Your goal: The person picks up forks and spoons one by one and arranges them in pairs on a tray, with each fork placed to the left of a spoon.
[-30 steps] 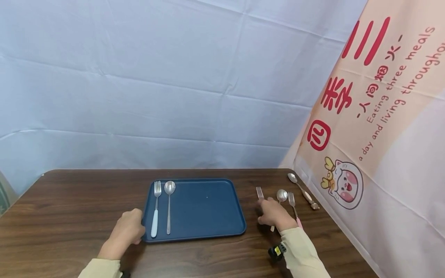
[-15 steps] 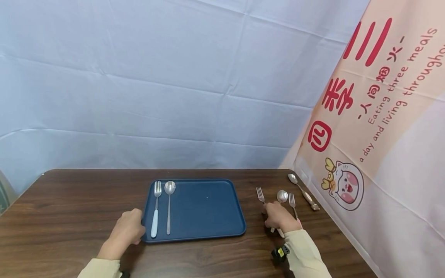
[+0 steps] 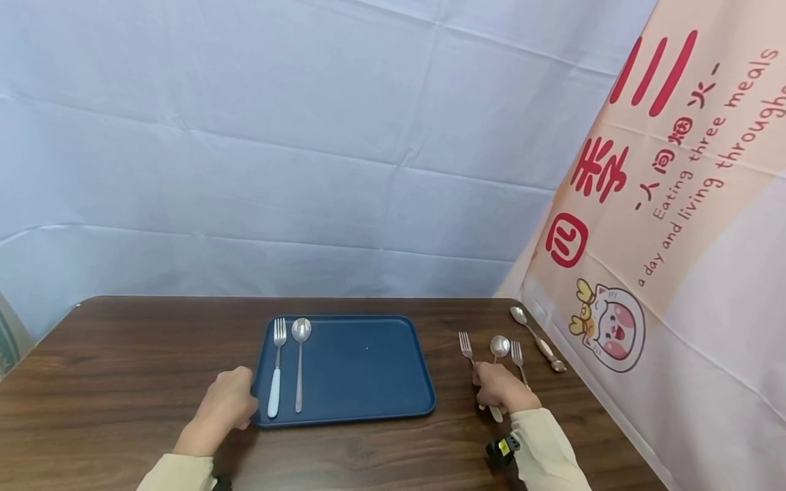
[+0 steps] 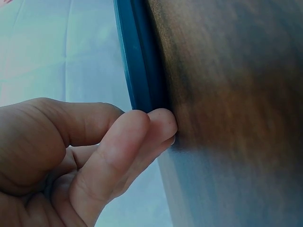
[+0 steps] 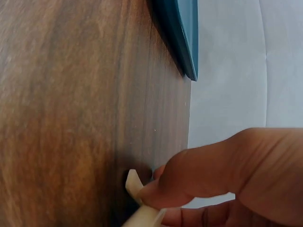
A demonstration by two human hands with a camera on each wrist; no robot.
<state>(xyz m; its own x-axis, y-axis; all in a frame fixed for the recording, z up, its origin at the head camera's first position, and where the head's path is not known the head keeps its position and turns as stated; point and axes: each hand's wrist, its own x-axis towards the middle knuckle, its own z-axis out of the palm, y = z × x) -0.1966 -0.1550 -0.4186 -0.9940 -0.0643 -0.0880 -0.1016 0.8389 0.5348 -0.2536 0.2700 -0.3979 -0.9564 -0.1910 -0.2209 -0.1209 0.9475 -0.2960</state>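
Observation:
At the blue tray's (image 3: 368, 368) front left corner, my left hand (image 3: 226, 404) pinches the rim; the left wrist view shows thumb and fingertips on the tray edge (image 4: 137, 52). To the tray's right, my right hand (image 3: 500, 387) grips the pale handle of a fork (image 3: 465, 344), whose tines point away. A round spoon (image 3: 499, 346) lies partly under that hand, beside another fork (image 3: 517, 354). Two cream handle ends (image 5: 144, 217) show by the right thumb in the right wrist view. The tray holds a white-handled fork (image 3: 273, 395) and a long spoon (image 3: 301, 331).
Another spoon (image 3: 543, 346) lies slantwise near the right edge of the brown wooden table (image 3: 135, 361). Pale cloth (image 3: 276, 150) hangs behind the table, and a printed banner (image 3: 669, 225) hangs along the right side.
My right hand has moved slightly right and toward the table's front, and the fork it grips has shifted right. The left hand and tray look still.

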